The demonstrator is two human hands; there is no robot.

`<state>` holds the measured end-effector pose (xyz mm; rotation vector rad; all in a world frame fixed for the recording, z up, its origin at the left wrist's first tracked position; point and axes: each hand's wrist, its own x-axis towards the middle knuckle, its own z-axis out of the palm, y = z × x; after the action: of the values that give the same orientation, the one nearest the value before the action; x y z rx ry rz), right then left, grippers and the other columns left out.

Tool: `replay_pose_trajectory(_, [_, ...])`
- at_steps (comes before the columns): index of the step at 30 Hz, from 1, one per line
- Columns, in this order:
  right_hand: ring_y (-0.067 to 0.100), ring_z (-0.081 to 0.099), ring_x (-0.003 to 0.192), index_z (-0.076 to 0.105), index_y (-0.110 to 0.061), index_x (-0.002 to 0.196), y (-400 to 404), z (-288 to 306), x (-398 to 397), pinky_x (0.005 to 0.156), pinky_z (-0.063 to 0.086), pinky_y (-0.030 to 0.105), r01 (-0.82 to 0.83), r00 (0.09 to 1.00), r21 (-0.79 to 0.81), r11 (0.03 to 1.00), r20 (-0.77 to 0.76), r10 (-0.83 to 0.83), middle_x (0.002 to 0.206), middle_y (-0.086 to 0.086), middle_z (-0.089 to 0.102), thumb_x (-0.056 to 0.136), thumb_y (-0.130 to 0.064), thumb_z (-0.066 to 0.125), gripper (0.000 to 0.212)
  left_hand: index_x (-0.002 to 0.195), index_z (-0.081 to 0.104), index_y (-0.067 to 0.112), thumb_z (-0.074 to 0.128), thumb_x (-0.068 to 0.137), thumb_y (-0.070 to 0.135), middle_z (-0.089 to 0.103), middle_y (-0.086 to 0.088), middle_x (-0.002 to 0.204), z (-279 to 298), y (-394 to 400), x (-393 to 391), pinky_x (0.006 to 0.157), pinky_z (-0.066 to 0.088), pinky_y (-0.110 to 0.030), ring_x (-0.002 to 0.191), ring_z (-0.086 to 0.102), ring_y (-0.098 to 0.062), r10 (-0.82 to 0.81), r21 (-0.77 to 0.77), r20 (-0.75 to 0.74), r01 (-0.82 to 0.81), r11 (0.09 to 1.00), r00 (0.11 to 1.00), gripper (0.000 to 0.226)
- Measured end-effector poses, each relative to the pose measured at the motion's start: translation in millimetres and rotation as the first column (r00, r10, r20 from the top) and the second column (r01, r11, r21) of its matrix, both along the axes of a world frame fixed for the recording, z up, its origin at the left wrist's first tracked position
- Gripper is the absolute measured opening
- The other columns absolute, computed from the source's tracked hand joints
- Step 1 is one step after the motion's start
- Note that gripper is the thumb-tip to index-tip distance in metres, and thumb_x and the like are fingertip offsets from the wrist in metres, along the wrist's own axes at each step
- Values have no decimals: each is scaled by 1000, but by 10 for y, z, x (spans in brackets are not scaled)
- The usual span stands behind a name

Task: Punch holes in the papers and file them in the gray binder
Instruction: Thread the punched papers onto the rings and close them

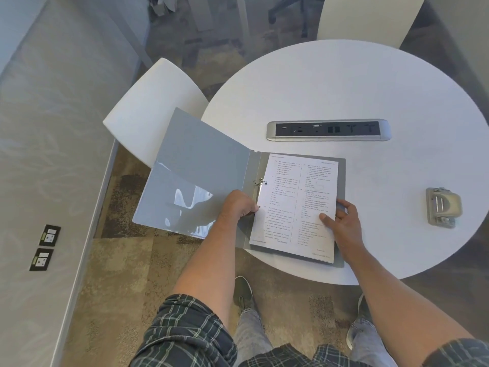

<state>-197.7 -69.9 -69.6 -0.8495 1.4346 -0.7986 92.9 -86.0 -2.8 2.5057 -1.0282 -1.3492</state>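
The gray binder (201,165) lies open at the near left edge of the round white table (344,83), its front cover hanging out past the rim. A stack of printed papers (296,205) rests on the binder's right half, its upper hole on the top metal ring (258,182). My left hand (239,205) is closed around the lower ring at the spine, by the papers' left edge. My right hand (341,221) presses flat on the papers' right edge, thumb on the page. A metal hole punch (443,207) sits on the table to the right.
A silver power and socket strip (328,130) is set into the table's middle. A white chair (156,112) stands left of the table under the binder's cover, another (367,17) at the far side. A wall with sockets (47,235) runs along the left.
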Motion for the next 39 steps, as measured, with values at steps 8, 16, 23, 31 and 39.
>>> replay_pose_trajectory(8, [15, 75, 104, 41, -32, 139, 47, 64, 5, 82, 64, 36, -53, 998, -30, 998, -31, 52, 124, -8, 72, 80, -21, 90, 78, 96, 74, -4, 85, 78, 18, 74, -15, 99, 30, 13, -74, 80, 55, -37, 93, 68, -29, -50, 20, 29, 49, 999, 998, 31])
replay_pose_trajectory(16, [18, 66, 114, 35, -33, 141, 72, 124, 126, 95, 59, 43, -99, 957, -89, 991, -281, 70, 129, -3, 63, 85, -20, 84, 75, 87, 73, -2, 85, 76, 16, 73, -15, 90, 21, 78, -96, 73, 53, -35, 84, 66, -29, -3, -26, 8, 3, 1000, 1000, 24])
replay_pose_trajectory(23, [31, 46, 130, 43, -17, 144, 175, 355, 560, 108, 39, 45, -245, 566, -143, 959, -824, 22, 142, 9, 45, 74, -9, 72, 76, 70, 64, 16, 84, 79, 20, 74, -5, 86, -80, 185, -150, 78, 60, -39, 85, 70, -23, 33, -132, 69, -23, 991, 997, 22])
replay_pose_trajectory(31, [18, 30, 153, 27, -32, 161, 133, 299, 1087, 123, 25, 40, -872, 313, -73, 484, -844, 435, 170, -8, 25, 92, -12, 65, 81, 84, 72, 17, 81, 81, 23, 72, 0, 86, -63, 235, -209, 80, 60, -38, 86, 67, -22, 23, -185, 91, -6, 983, 996, 12])
replay_pose_trajectory(39, [27, 37, 145, 18, -37, 161, -17, 261, 1253, 114, 36, 44, -930, 100, 89, 356, -872, 479, 173, -3, 14, 93, -18, 60, 81, 91, 72, 15, 78, 85, 20, 74, -4, 94, -122, 305, -168, 77, 56, -33, 89, 68, -22, 31, -257, 40, -20, 966, 999, 10])
